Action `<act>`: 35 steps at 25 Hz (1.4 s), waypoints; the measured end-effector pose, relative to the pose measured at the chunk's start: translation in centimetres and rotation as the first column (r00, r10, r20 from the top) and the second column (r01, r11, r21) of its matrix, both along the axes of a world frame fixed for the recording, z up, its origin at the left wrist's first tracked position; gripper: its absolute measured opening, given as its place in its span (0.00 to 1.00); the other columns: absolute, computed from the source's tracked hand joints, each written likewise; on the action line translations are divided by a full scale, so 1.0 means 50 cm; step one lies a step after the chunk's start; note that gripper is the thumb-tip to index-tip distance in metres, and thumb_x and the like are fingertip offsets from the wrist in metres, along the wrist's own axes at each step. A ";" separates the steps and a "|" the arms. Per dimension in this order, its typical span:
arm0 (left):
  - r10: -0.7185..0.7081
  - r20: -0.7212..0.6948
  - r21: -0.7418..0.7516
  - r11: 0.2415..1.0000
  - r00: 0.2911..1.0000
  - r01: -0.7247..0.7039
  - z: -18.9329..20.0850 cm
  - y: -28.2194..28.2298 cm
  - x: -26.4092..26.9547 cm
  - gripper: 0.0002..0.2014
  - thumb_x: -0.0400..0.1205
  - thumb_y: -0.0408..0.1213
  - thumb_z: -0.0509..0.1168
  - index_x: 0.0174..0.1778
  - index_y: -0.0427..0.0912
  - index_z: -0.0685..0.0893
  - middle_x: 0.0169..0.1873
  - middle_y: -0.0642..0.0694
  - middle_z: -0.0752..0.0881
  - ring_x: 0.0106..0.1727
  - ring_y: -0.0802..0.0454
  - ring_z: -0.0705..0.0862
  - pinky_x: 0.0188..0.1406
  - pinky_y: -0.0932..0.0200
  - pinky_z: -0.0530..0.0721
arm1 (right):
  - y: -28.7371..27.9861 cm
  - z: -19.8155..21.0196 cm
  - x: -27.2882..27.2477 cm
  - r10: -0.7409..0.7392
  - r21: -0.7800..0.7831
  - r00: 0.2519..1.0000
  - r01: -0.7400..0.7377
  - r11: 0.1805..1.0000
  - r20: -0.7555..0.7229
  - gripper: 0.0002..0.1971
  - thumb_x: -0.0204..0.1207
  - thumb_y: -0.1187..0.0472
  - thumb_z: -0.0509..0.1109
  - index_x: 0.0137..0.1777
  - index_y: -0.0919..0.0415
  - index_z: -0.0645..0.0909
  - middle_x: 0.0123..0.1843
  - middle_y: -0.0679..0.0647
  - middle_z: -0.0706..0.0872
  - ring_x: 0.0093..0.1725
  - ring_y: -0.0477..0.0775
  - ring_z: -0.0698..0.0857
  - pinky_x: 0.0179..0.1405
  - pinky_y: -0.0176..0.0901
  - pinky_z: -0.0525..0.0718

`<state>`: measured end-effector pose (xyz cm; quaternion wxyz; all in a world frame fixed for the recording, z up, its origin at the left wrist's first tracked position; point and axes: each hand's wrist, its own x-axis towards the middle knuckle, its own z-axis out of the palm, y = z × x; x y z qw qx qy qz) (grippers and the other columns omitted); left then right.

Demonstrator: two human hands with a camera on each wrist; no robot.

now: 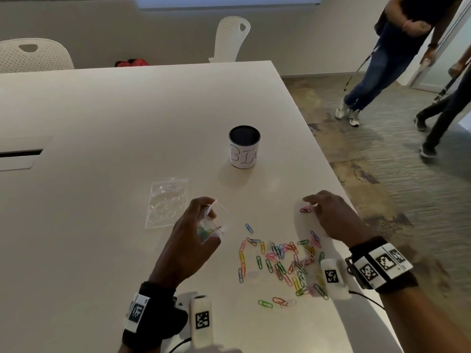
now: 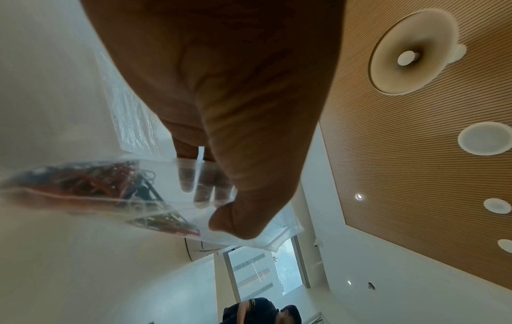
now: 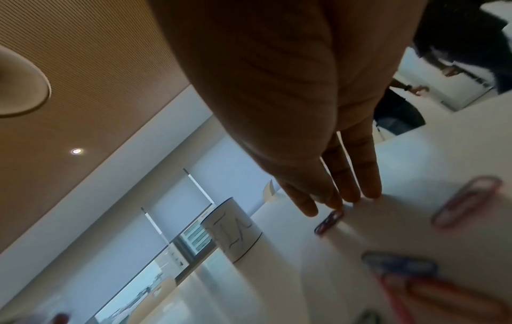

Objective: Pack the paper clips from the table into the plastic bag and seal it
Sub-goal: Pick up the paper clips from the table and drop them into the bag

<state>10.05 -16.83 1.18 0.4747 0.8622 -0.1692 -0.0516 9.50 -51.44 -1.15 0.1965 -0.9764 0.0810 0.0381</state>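
My left hand holds a small clear plastic bag above the table, thumb and fingers pinching its upper part; several coloured paper clips sit in its bottom. A heap of coloured paper clips lies on the white table between my hands. My right hand hovers low over the table with fingers straight, fingertips right by a lone red paper clip, which also shows in the right wrist view. It holds nothing.
A second clear bag lies flat left of my left hand. A white cup with a dark mesh inside stands farther back. The table's right edge runs close to my right wrist. People walk at the far right.
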 end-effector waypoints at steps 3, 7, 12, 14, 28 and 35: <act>0.005 0.001 0.004 1.000 1.000 -0.005 0.001 0.001 0.001 0.30 0.76 0.29 0.75 0.70 0.52 0.72 0.54 0.58 0.81 0.57 0.60 0.84 0.45 0.75 0.83 | 0.039 -0.011 -0.027 0.116 0.004 0.993 -0.116 0.993 -0.036 0.18 0.83 0.74 0.62 0.63 0.59 0.88 0.61 0.55 0.85 0.60 0.59 0.87 0.61 0.55 0.87; 0.006 -0.003 -0.003 1.000 1.000 -0.006 0.002 -0.001 0.000 0.29 0.76 0.29 0.75 0.70 0.51 0.73 0.53 0.58 0.81 0.56 0.58 0.84 0.44 0.75 0.83 | 0.062 0.016 -0.065 0.267 0.154 0.956 -0.247 0.957 -0.124 0.11 0.85 0.65 0.69 0.62 0.55 0.88 0.59 0.46 0.85 0.53 0.42 0.86 0.52 0.32 0.86; 0.004 -0.006 -0.010 1.000 1.000 -0.004 0.003 -0.001 -0.003 0.29 0.76 0.26 0.74 0.70 0.49 0.73 0.54 0.54 0.81 0.57 0.56 0.84 0.43 0.76 0.82 | -0.016 0.033 -0.084 -0.122 -0.022 0.986 0.121 0.992 -0.115 0.11 0.88 0.59 0.66 0.67 0.59 0.82 0.63 0.57 0.81 0.53 0.54 0.85 0.52 0.44 0.83; 0.004 -0.006 -0.009 1.000 1.000 -0.004 0.004 -0.002 -0.004 0.29 0.76 0.26 0.74 0.70 0.50 0.73 0.54 0.55 0.81 0.57 0.57 0.84 0.43 0.76 0.82 | -0.022 0.028 -0.093 -0.170 -0.142 0.963 0.142 0.980 -0.211 0.12 0.89 0.59 0.63 0.66 0.62 0.80 0.65 0.62 0.80 0.57 0.61 0.84 0.54 0.49 0.83; 0.006 0.004 0.006 1.000 1.000 -0.006 0.003 -0.003 -0.004 0.29 0.75 0.27 0.75 0.69 0.50 0.74 0.53 0.55 0.82 0.54 0.58 0.84 0.42 0.79 0.80 | 0.206 0.017 -0.100 0.252 0.027 0.956 -0.251 0.968 -0.153 0.14 0.80 0.52 0.75 0.64 0.49 0.79 0.60 0.49 0.77 0.56 0.50 0.82 0.54 0.40 0.84; 0.005 -0.007 -0.004 1.000 1.000 -0.005 0.005 -0.002 -0.007 0.29 0.76 0.27 0.74 0.69 0.51 0.74 0.53 0.56 0.81 0.54 0.59 0.84 0.42 0.78 0.80 | 0.226 0.024 -0.072 0.268 0.007 0.960 -0.268 0.963 -0.080 0.06 0.86 0.62 0.68 0.52 0.55 0.88 0.52 0.52 0.85 0.48 0.52 0.87 0.51 0.46 0.89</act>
